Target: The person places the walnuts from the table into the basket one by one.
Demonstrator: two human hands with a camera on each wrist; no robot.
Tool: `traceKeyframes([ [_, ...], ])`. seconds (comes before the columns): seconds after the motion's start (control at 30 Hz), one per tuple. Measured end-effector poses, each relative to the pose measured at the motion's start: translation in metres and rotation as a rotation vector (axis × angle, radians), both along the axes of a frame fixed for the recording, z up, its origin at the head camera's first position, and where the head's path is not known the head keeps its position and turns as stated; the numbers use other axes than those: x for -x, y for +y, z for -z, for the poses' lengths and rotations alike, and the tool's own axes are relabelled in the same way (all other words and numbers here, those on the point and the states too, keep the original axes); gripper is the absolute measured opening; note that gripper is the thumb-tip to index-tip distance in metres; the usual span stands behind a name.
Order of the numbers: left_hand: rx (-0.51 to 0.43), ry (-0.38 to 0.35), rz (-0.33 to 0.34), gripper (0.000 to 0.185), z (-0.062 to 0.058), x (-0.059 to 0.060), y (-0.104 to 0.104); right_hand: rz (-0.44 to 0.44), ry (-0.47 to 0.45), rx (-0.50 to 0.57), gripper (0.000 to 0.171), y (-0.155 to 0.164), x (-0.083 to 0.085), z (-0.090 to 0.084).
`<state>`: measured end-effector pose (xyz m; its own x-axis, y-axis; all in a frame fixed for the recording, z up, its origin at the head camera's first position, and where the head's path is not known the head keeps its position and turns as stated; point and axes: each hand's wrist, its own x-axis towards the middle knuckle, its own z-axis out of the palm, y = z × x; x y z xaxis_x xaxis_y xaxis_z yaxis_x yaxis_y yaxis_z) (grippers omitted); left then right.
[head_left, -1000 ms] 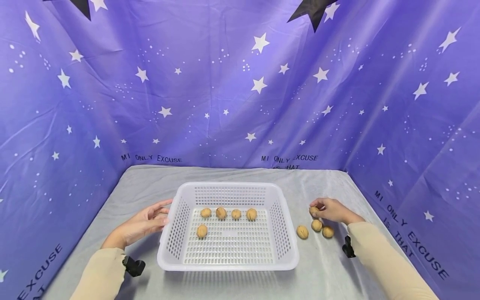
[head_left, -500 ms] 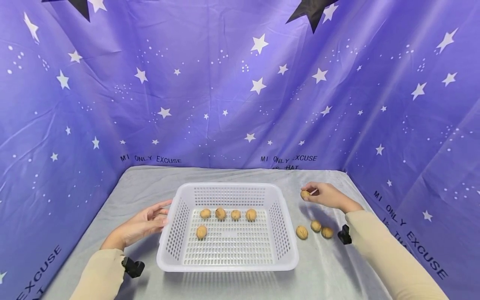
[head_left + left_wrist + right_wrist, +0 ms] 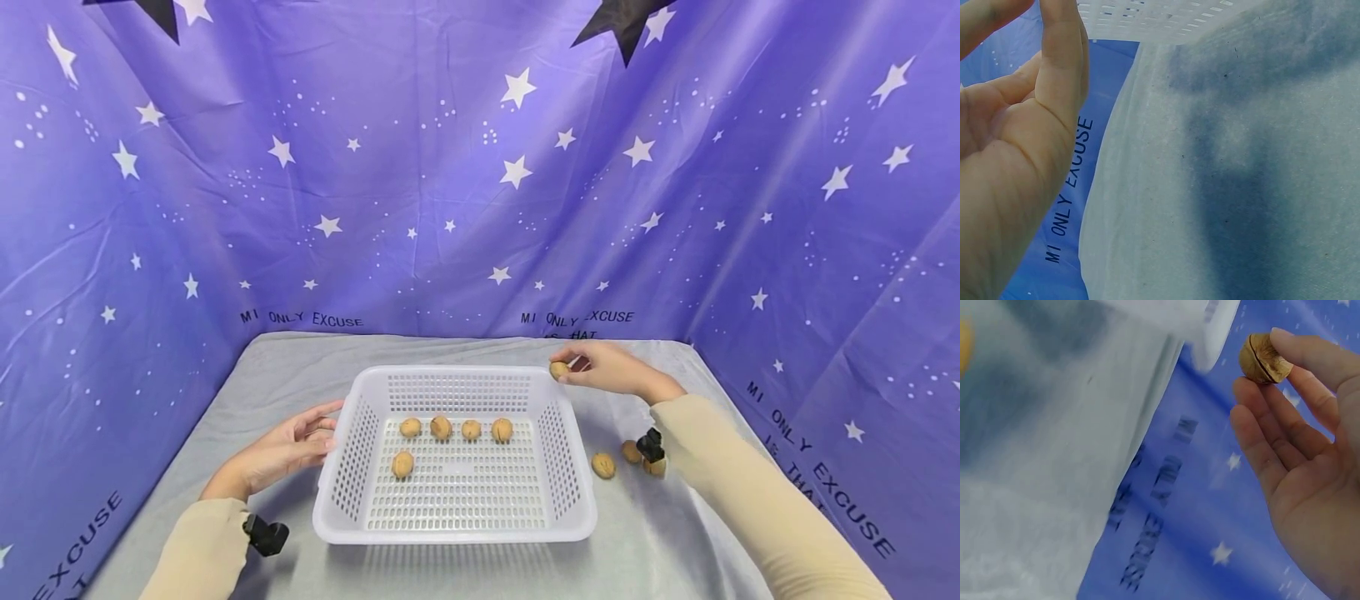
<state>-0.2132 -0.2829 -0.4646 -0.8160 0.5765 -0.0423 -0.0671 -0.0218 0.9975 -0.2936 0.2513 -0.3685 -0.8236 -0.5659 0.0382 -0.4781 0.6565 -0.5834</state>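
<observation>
The right hand (image 3: 611, 369) pinches a walnut (image 3: 558, 370) at its fingertips and holds it in the air just over the far right corner of the white basket (image 3: 570, 492). The basket's open inside lies to the left of and below the nut, with nothing between them but the rim. In the right wrist view the walnut (image 3: 1262, 359) shows its seam, running roughly upright between thumb and forefinger.

The left hand (image 3: 288, 450) lies relaxed, fingers nearly straight, against the basket's left wall and holds nothing.

Five walnuts already lie in the basket (image 3: 440, 427), four in a row towards the far wall and one nearer. Loose walnuts (image 3: 602, 465) lie on the grey bench (image 3: 660, 542) right of the basket, under the right forearm.
</observation>
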Motion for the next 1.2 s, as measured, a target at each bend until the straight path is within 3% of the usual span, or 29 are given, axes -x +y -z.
traceKeyframes([
  [0.2, 0.01, -0.006, -0.006, 0.07, 0.0, 0.0, 0.0, -0.071, 0.025, -0.052, 0.039, -0.041, 0.0, -0.006],
  [0.37, 0.012, -0.004, -0.007, 0.069, 0.0, 0.0, -0.001, -0.139, -0.015, -0.053, 0.036, -0.071, 0.0, -0.001],
  [0.87, 0.002, -0.013, -0.005, 0.07, -0.001, 0.0, 0.0, -0.347, -0.076, -0.086, 0.035, -0.149, -0.013, 0.028],
  [1.2, 0.002, -0.012, -0.006, 0.07, 0.001, 0.001, -0.001, -0.421, -0.087, -0.156, 0.034, -0.18, -0.023, 0.063],
])
